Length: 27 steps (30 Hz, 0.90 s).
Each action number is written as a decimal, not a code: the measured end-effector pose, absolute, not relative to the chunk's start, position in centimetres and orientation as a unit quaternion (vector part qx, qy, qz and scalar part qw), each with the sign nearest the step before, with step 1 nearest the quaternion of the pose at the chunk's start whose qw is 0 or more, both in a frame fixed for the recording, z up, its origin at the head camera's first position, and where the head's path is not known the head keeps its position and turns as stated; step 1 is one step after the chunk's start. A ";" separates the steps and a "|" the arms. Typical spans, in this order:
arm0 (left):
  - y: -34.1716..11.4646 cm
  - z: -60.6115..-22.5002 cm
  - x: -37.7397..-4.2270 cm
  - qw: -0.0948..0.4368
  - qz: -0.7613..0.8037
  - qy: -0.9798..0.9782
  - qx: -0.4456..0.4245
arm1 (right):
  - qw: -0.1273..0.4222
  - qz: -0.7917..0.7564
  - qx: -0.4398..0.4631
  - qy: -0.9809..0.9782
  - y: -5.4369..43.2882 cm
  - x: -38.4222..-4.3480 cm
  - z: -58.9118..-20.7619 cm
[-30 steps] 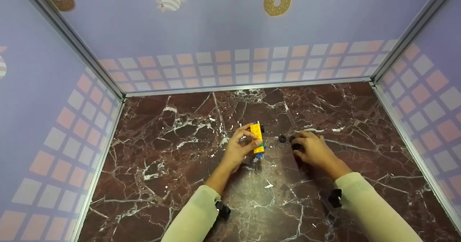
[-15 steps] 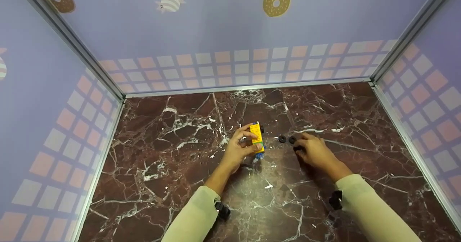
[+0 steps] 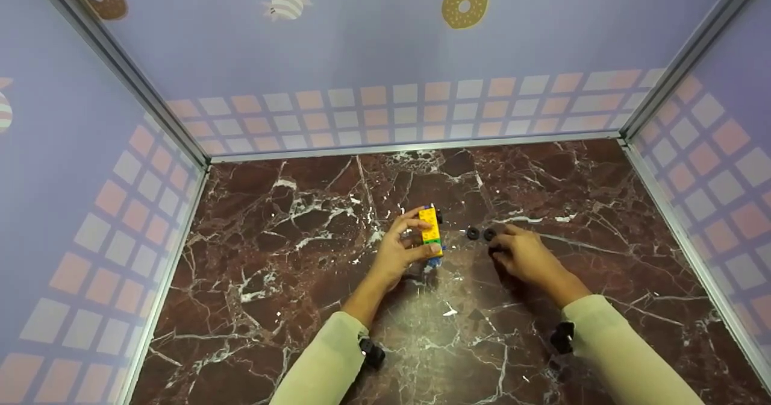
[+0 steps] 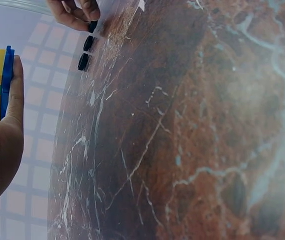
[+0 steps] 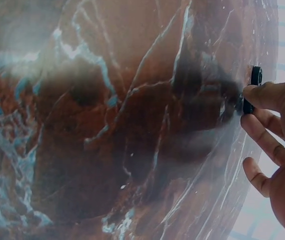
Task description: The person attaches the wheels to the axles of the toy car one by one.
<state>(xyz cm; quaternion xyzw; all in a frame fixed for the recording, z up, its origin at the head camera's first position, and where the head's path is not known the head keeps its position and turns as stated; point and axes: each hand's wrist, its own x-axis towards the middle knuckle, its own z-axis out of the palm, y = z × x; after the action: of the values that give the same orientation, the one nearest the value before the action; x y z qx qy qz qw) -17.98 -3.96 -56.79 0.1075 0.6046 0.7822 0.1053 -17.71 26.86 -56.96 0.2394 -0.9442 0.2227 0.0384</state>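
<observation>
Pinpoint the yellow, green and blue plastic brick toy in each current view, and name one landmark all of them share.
Head: the yellow, green and blue plastic brick toy is slightly right of and below centre, in the left hand.
Left wrist: upper half, near the left edge.
Right wrist: not in it.
Shared landmark: the right hand, right of centre, upper left and right edge respectively.

No text, label or number is readable, as far as blur allows.
</observation>
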 end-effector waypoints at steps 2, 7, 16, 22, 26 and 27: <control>-4.0 -56.8 -18.0 0.105 0.781 0.605 0.109 | 0.044 0.230 0.245 -0.941 26.7 -17.7 -56.9; -4.1 -56.8 -17.9 0.104 0.779 0.607 0.117 | 0.072 0.242 0.266 -0.930 26.1 -17.7 -56.3; -4.0 -56.8 -18.0 0.108 0.782 0.604 0.112 | 0.102 0.262 0.295 -0.913 24.6 -18.0 -55.3; -4.0 -56.9 -18.1 0.105 0.781 0.604 0.115 | 0.119 0.279 0.319 -0.898 23.7 -18.0 -54.7; -4.0 -56.9 -18.1 0.102 0.780 0.606 0.117 | 0.103 0.280 0.311 -0.902 23.1 -17.9 -54.2; -4.0 -56.9 -18.1 0.103 0.780 0.606 0.117 | 0.096 0.283 0.309 -0.903 23.0 -17.9 -54.0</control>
<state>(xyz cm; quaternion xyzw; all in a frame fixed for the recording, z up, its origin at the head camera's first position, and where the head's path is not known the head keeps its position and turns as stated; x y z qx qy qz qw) -18.14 -3.98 -56.95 0.1167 0.6055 0.7805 0.1029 -17.88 23.01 -54.03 0.3091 -0.9030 0.2827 0.0960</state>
